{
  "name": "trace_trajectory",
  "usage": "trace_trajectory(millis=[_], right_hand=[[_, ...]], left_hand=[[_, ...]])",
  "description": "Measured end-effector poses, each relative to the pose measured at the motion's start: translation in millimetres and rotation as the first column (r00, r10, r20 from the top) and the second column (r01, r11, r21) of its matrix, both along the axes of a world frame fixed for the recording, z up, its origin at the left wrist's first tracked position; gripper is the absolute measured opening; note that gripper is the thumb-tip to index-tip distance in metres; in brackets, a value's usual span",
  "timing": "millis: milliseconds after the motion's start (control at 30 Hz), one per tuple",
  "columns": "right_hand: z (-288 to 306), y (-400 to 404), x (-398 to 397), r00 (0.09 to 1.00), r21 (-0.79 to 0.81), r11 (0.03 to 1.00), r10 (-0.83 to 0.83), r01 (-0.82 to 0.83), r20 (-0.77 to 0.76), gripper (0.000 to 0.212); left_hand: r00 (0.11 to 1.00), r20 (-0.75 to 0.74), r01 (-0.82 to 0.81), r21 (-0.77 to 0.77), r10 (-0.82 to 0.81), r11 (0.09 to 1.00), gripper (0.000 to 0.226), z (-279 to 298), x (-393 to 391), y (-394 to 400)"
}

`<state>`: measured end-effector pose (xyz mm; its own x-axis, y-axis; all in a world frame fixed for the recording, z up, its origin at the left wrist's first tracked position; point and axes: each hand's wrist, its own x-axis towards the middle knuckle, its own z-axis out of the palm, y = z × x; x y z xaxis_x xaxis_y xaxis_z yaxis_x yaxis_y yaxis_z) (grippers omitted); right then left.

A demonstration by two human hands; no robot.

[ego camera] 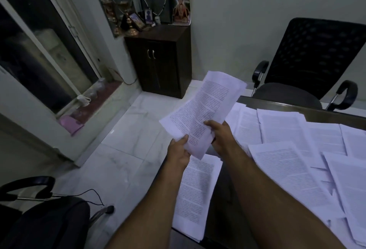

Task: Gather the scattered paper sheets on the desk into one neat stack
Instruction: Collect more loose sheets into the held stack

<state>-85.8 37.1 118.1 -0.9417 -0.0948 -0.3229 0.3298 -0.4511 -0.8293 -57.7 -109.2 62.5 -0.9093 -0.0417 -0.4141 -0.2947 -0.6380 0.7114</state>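
A small bundle of printed sheets (204,108) is lifted above the desk's left corner, tilted up and away. My left hand (179,153) pinches its lower left corner, thumb on top. My right hand (219,135) grips its lower right edge, fingers curled over the paper. Below them, one pile of printed sheets (195,195) lies along the left edge of the dark desk (221,219). Several more sheets (293,167) lie spread and overlapping across the desk to the right.
A black mesh office chair (315,60) stands beyond the desk's far edge. A dark wooden cabinet (160,60) with framed pictures on top stands against the wall. Another black chair (43,221) is at the lower left on the white tiled floor (126,149).
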Motion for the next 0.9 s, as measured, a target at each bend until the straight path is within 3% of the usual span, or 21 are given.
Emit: trace_trajectory(millis=[133,233,300,367,433,467,533,567,600,667,700,767,833,900], right_hand=[[-9.7,-9.9,3.8,0.996,-0.064,0.997,-0.028,0.033,0.088,0.043],[-20.8,-16.8,13.2,0.972,0.09,0.983,-0.172,0.159,0.158,0.039],[-30.7,-21.7,22.4,0.952,0.19,0.953,-0.265,0.235,0.152,0.044],[-41.5,-23.6,31.9,0.942,0.261,0.934,-0.293,0.245,0.163,0.046],[-46.2,-22.8,43.0,0.937,0.307,0.924,-0.293,0.226,0.193,0.04],[-45.8,-21.9,48.4,0.943,0.316,0.927,-0.271,0.202,0.194,0.035],[-46.1,-21.1,56.5,0.962,0.311,0.939,-0.209,0.147,0.176,0.028],[-47.2,-21.0,59.1,0.967,0.303,0.945,-0.182,0.122,0.178,0.027],[-48.6,-20.6,60.2,0.972,0.287,0.953,-0.157,0.102,0.176,0.028],[-51.7,-20.0,64.7,0.976,0.198,0.978,-0.11,0.072,0.19,0.033],[-53.6,-20.0,67.9,0.974,0.161,0.985,-0.091,0.058,0.208,0.036],[-58.8,-19.9,75.3,0.961,0.213,0.977,-0.081,0.024,0.264,0.031],[-68.6,-20.7,87.1,0.937,0.329,0.944,-0.117,0.002,0.33,0.019],[-86.2,-21.7,100.7,0.92,0.397,0.918,-0.136,-0.022,0.367,0.017]], left_hand=[[0.995,-0.084,0.048,-0.077,-0.055,0.996,0.055,-1.8,8.1,-11.2],[0.998,-0.06,0.032,-0.071,-0.036,0.997,0.05,-11.1,16.1,-18.8],[0.999,0.045,0.001,-0.159,0.007,0.987,0.049,-22.8,24.3,-23.6],[0.968,0.211,-0.06,-0.332,0.136,0.941,0.069,-27.1,30.4,-26.2],[0.922,0.291,-0.027,-0.609,0.255,0.793,0.098,-24.9,37.2,-34.5],[0.924,0.274,0.023,-0.737,0.267,0.676,0.1,-25.0,39.0,-39.2],[0.962,0.198,0.096,-0.891,0.188,0.444,0.085,-24.4,39.2,-46.1],[0.977,0.174,0.109,-0.907,0.126,0.408,0.072,-20.9,37.2,-48.3],[0.986,0.15,0.105,-0.89,0.068,0.444,0.055,-16.6,33.6,-50.1],[0.986,0.164,0.142,-0.755,-0.025,0.64,0.014,-6.5,23.5,-53.3],[0.977,0.204,0.181,-0.669,-0.057,0.721,0.007,-3.9,19.3,-56.7],[0.937,0.335,0.261,-0.477,-0.1,0.839,0.018,-7.4,18.8,-65.9],[0.928,0.365,0.252,-0.484,-0.069,0.838,0.01,-19.1,29.1,-76.7],[0.931,0.355,0.309,-0.634,-0.088,0.709,0.001,-33.3,43.9,-87.7]])
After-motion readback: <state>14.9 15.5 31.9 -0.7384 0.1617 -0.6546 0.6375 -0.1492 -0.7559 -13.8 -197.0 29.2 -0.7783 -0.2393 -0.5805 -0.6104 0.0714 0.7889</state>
